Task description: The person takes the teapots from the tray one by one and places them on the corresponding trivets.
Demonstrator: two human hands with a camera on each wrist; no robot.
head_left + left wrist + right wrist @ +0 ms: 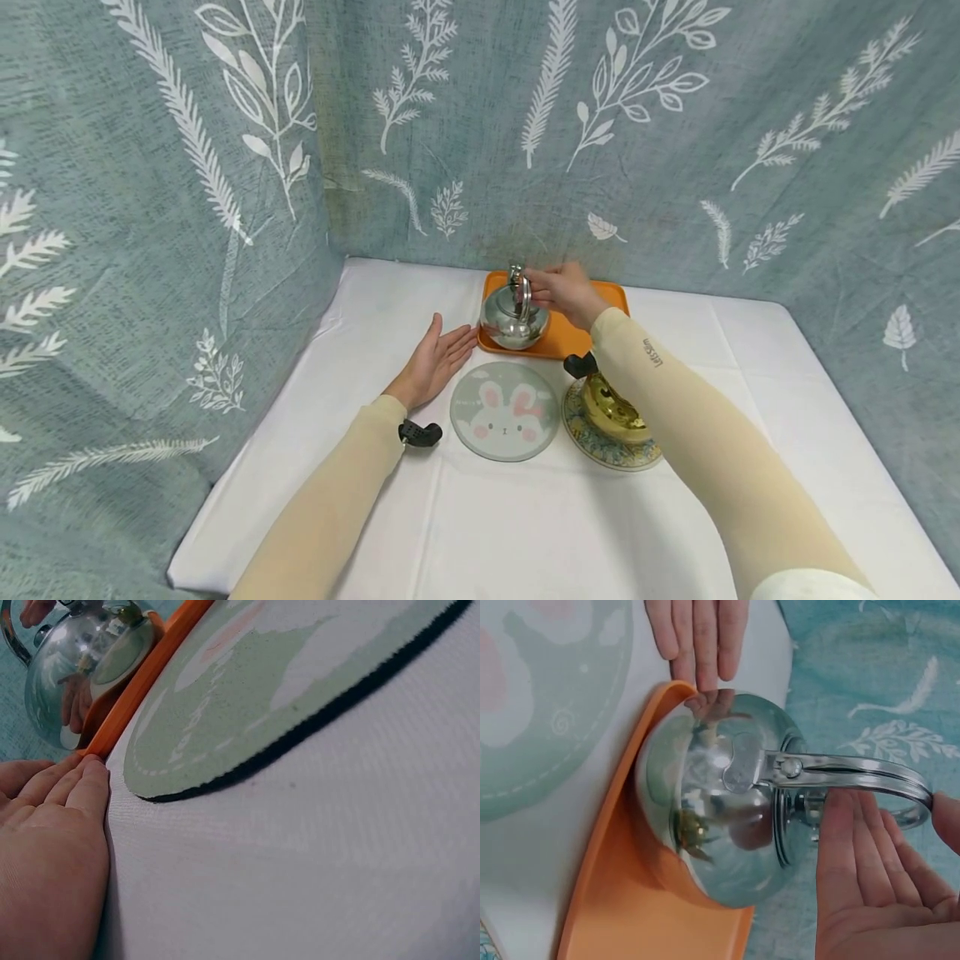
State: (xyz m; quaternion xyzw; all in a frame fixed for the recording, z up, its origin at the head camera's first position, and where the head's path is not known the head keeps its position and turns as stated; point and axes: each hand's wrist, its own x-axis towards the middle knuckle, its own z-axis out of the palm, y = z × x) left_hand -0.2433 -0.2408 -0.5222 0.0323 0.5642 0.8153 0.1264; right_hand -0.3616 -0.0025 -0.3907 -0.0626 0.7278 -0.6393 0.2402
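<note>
A shiny steel kettle (510, 323) with an arched handle (840, 772) sits on the left part of an orange tray (572, 337). My right hand (570, 293) is at the handle. In the right wrist view its fingers reach straight through the arch, with the thumb on the outer side beside the metal; they are not curled round it. My left hand (435, 362) lies flat on its edge on the table, fingers straight. Its fingertips (91, 766) touch or nearly touch the tray's left front corner.
A round green mat (506, 417) with a rabbit face lies in front of the tray. To its right, a gold-coloured pot (611, 408) stands on a round patterned mat (592, 447), partly hidden by my right forearm. A leaf-patterned curtain (495, 192) hangs behind the white-covered table (517, 533).
</note>
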